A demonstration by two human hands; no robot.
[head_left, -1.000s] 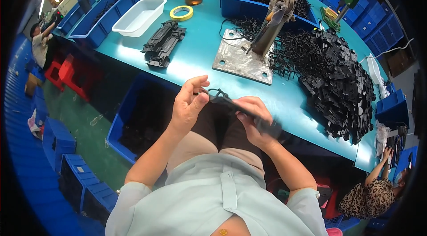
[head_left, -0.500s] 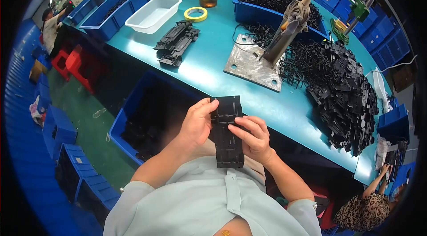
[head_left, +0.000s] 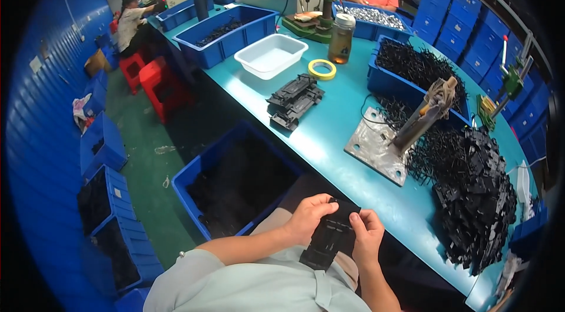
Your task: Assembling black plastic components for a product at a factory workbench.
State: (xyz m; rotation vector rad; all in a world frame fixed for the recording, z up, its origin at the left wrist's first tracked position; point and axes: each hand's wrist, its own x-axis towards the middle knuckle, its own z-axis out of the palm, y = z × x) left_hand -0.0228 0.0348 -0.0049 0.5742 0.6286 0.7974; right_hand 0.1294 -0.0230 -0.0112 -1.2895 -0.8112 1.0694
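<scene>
The left hand (head_left: pixel 312 216) grips the upper left edge of a flat, rectangular black plastic part (head_left: pixel 325 240), thumb on the face. The right hand (head_left: pixel 367 234) grips the upper right edge of the same part, thumb likewise on the face. The part is located above the lap, outside the table edge, tilted, with its lower end near the pale green shirt (head_left: pixel 253 282).

Beyond the hands lies the teal tabletop (head_left: pixel 332 144). Positioned on it: a square silver metal plate (head_left: pixel 371 162) carrying a slanting metal post (head_left: pixel 409 132) wrapped at the top; to the right, a large heap of flat black plastic pieces (head_left: pixel 474 212); to the left, a small group of ribbed black plastic parts (head_left: pixel 296 99).

Farther out stand a white rectangular plastic tray (head_left: pixel 272 58), a yellow ring-shaped tape roll (head_left: pixel 322 77) and a clear jar of brown liquid (head_left: pixel 339 44). Below the table edge, left, is a blue plastic bin (head_left: pixel 192 209) containing dark material.
</scene>
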